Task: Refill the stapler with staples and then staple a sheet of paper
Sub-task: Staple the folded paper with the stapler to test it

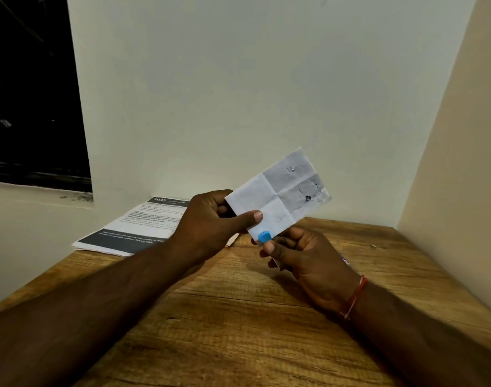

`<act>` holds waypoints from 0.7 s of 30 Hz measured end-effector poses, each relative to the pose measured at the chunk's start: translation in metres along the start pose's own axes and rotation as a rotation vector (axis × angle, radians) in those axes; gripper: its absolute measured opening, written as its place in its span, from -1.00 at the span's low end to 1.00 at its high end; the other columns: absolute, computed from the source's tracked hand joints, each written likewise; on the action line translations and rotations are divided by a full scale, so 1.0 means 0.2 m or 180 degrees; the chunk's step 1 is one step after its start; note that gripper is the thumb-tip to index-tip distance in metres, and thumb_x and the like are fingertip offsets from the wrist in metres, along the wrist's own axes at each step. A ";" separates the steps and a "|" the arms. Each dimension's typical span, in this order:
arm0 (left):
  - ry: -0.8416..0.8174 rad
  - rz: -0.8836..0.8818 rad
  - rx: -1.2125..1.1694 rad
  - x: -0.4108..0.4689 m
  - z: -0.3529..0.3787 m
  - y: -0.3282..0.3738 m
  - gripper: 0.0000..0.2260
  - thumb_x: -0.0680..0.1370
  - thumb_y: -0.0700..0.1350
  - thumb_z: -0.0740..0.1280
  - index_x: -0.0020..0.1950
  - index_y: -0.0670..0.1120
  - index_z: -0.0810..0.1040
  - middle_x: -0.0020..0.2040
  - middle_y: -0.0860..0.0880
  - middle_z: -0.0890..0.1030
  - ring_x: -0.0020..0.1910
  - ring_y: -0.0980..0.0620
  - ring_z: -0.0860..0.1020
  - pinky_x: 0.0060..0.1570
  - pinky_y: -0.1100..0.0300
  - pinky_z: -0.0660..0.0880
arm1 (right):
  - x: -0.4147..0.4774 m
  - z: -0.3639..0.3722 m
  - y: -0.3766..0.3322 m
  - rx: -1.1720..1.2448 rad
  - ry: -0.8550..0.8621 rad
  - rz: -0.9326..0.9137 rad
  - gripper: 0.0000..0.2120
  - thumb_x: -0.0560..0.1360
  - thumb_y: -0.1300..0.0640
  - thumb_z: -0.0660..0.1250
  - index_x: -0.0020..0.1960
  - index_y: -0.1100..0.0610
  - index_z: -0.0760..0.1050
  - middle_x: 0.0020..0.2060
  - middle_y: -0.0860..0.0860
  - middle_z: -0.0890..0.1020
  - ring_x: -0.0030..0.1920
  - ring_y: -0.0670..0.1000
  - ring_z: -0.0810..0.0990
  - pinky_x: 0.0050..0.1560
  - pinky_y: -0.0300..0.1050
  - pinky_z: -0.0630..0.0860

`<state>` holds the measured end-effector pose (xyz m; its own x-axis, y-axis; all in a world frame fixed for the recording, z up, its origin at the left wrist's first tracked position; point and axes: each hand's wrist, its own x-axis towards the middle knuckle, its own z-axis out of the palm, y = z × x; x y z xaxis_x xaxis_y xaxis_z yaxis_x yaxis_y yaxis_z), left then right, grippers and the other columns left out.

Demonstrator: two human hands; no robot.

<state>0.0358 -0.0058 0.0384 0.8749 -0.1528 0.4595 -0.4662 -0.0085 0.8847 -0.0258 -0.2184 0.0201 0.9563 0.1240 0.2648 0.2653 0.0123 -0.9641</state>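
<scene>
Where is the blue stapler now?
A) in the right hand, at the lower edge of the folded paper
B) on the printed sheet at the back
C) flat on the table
A: the right hand holds the stapler at the lower edge of the paper, which the left hand pinches.

Wooden table (pixel 238 317), printed papers (pixel 132 227) lying at its far-left corner

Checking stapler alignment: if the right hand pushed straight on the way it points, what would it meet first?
Probably the folded paper: the right hand holds the blue stapler at its lower edge. The left hand grips the paper just beyond; depth is unclear.
</scene>
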 end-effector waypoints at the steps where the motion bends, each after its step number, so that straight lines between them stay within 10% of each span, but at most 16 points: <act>1: -0.0012 0.0002 0.0017 0.00 0.00 0.00 -0.62 0.53 -0.11 0.68 0.33 -0.10 0.76 0.14 -0.04 0.86 0.14 -0.04 0.84 0.20 -0.21 0.78 | 0.00 0.00 0.00 0.0034 0.0001 0.0012 -0.57 0.46 0.10 0.57 0.32 0.09 0.70 0.17 0.22 0.78 0.07 0.06 0.71 0.13 0.03 0.60; 21: -0.0018 0.0069 0.0090 0.00 0.00 0.01 -0.66 0.55 -0.09 0.67 0.31 -0.09 0.77 0.11 -0.03 0.86 0.11 -0.02 0.84 0.16 -0.17 0.79 | 0.01 -0.02 -0.01 -0.0407 0.0173 -0.0172 -0.70 0.56 0.14 0.53 0.28 0.13 0.71 0.02 0.10 0.82 -0.09 -0.05 0.74 -0.10 -0.17 0.64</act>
<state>0.0340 -0.0062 0.0395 0.8638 -0.1589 0.4782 -0.4887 -0.0330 0.8718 -0.0235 -0.2213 0.0226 0.9445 0.0726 0.3203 0.3267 -0.1096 -0.9387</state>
